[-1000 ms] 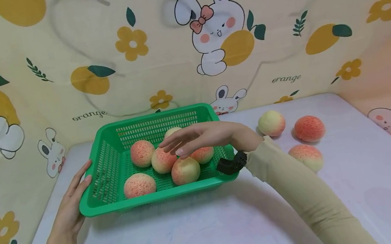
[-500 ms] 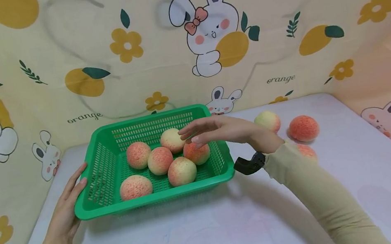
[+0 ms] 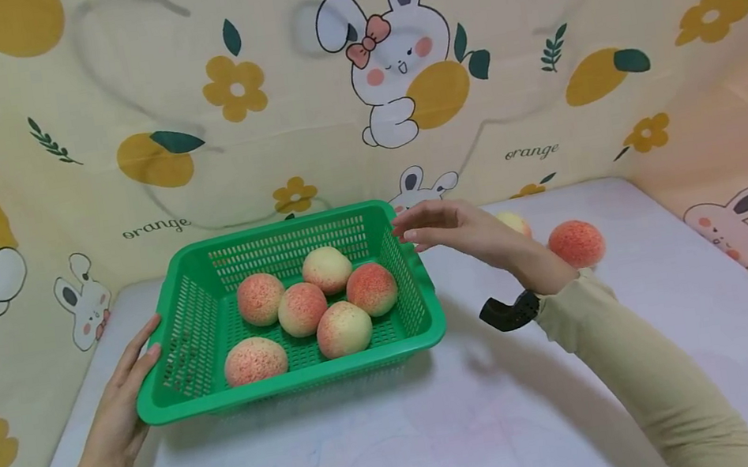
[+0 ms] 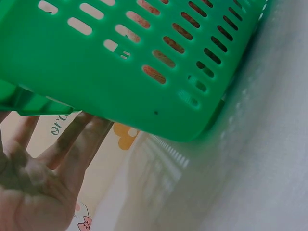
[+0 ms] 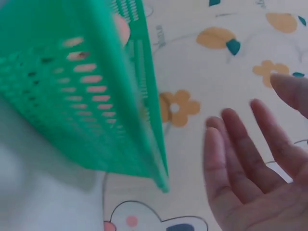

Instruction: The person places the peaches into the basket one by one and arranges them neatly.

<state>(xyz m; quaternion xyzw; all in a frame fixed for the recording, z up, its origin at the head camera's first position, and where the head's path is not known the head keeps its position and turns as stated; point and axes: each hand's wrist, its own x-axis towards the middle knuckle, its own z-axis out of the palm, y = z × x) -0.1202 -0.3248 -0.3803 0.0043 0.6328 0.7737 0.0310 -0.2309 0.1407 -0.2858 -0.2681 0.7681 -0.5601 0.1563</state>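
A green slotted basket [image 3: 422, 318] sits on the white table and holds several peaches [image 3: 302, 308]. My left hand [image 3: 126, 396] lies flat against the basket's left wall [image 4: 125, 91], fingers straight [image 4: 72, 139], holding nothing. My right hand [image 3: 441, 226] hovers open and empty just right of the basket's far right corner, fingers spread [image 5: 240, 159] beside the basket wall [image 5: 86, 106]. Two more peaches lie on the table behind that hand: a pale one [image 3: 514, 222], partly hidden by the wrist, and a redder one [image 3: 576, 242].
A fabric backdrop printed with rabbits and oranges [image 3: 395, 79] closes off the back and both sides. Bare white tabletop [image 3: 403, 437] stretches from the basket toward me and out to the right.
My right hand has drawn back from over the peaches in the basket to just outside its right rim. The view shifted a little, and my left hand stays on the basket.
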